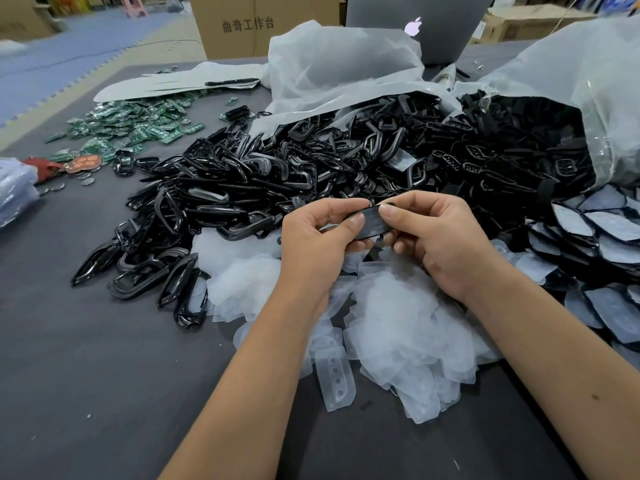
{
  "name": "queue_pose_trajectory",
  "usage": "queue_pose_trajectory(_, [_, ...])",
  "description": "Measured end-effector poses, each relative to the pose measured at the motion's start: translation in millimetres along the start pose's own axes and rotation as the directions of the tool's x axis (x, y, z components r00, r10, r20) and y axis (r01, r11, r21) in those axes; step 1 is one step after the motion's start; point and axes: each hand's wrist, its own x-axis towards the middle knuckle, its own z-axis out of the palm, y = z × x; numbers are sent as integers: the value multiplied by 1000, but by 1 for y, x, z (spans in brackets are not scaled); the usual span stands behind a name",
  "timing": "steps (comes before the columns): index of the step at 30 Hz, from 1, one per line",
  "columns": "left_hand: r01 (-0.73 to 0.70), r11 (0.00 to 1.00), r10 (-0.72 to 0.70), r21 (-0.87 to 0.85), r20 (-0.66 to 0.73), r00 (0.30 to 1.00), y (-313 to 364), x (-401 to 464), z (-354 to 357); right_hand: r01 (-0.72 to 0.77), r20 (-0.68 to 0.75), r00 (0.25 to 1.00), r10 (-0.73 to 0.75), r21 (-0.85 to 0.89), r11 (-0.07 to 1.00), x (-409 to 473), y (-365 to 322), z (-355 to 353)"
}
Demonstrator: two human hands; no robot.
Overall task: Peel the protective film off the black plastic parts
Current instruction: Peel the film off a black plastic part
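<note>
Item: one black plastic part [372,225], flat and oblong, held at centre frame above the table [104,375]; your left hand [317,237] pinched its left end between thumb and curled fingers; your right hand [433,237] pinched its right end, thumb tip on the upper face; whether a film edge had been lifted could not be told.

Handling, as judged: the part looked light, thin and stiff enough to hold its shape; its glossy face probably slipped easily, so you did best to grip by the edges and ends; the film itself seemed soft, clingy and almost weightless, best started at a corner with a nail.

Stock: peeled films [398,323] lay heaped in the lower centre, beneath your wrists; filmed parts [609,237] were stacked at the right edge; black frames [225,188] spread across the middle left; a clear bag [588,81] of further pieces sat upper right.

Sundries: green circuit boards [138,123] upper left; a pen [230,82] on grey sheets above them; a laptop [415,26] top centre
</note>
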Motion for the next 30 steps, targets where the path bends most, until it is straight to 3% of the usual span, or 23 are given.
queue_pose_trajectory(2, [-5,1000,5,7,10,1000,0,0,0,27,-16,1000,-27,-36,999,0,0,0])
queue_pose_trajectory(4, [-6,1000,6,8,19,1000,2,0,-1,137,-31,988,-148,-232,963,-1,-1,-1])
queue_pose_trajectory(6, [1,1000,-1,8,25,1000,3,1,-4,234,-5,965,-263,-442,866,-2,-1,-2])
queue_pose_trajectory(9, [21,1000,-22,20,37,999,3,1,-7,293,23,941,-337,-553,780,-2,-1,-3])
queue_pose_trajectory(11, [46,999,-46,17,28,999,2,2,-7,418,95,876,-472,-637,647,-2,-1,-3])
queue_pose_trajectory(13, [99,994,-99,-34,5,995,5,4,-9,564,244,788,-565,-655,503,-2,-2,-3])
queue_pose_trajectory(15, [190,971,-194,-147,-11,981,11,9,-15,626,351,754,-555,-640,446,-3,-4,-4])
queue_pose_trajectory(19, [302,917,-299,-262,54,953,19,15,-25,676,416,688,-595,-665,316,-3,-7,-2])
queue_pose_trajectory(21, [325,886,-312,-330,92,945,21,15,-25,658,355,707,-612,-646,386,-3,-8,2])
queue_pose_trajectory(23, [329,847,-312,-417,111,944,21,14,-22,534,167,828,-535,-527,662,-4,-9,6])
queue_pose_trajectory(25, [279,871,-259,-404,105,960,19,14,-19,324,7,940,-341,-335,885,-5,-11,7])
queue_pose_trajectory(28, [181,951,-163,-250,94,982,13,11,-13,58,-18,998,-61,-140,988,-5,-17,8])
queue_pose_trajectory(30, [151,964,-136,-219,85,987,12,10,-10,-11,27,1000,13,-56,998,-5,-20,8])
